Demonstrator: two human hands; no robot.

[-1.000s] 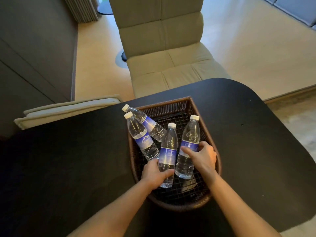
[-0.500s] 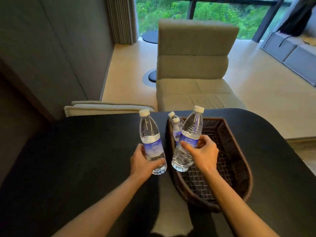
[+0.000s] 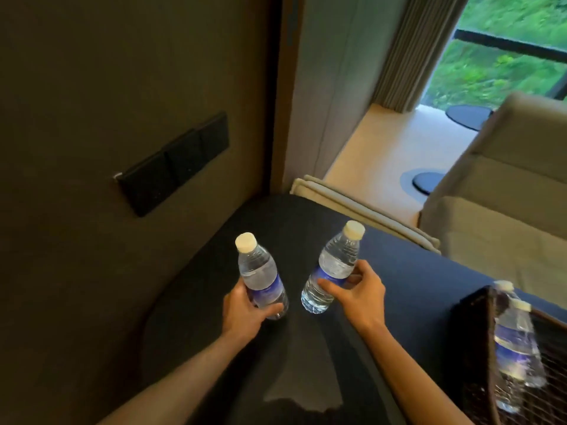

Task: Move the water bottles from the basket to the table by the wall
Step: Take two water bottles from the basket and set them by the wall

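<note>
Gripping one bottle (image 3: 262,279) per hand (image 3: 245,311), above table (image 3: 429,280).

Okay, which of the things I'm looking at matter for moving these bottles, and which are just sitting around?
Part of the job:
left hand and its bottle
right hand and its bottle
basket, bottles in it
black table

Just around:
wall switches
beige chair
curtain

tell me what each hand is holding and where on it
Left hand grips a water bottle around its lower body, over the blue label. Right hand grips a second water bottle around its middle, at the label.
</note>
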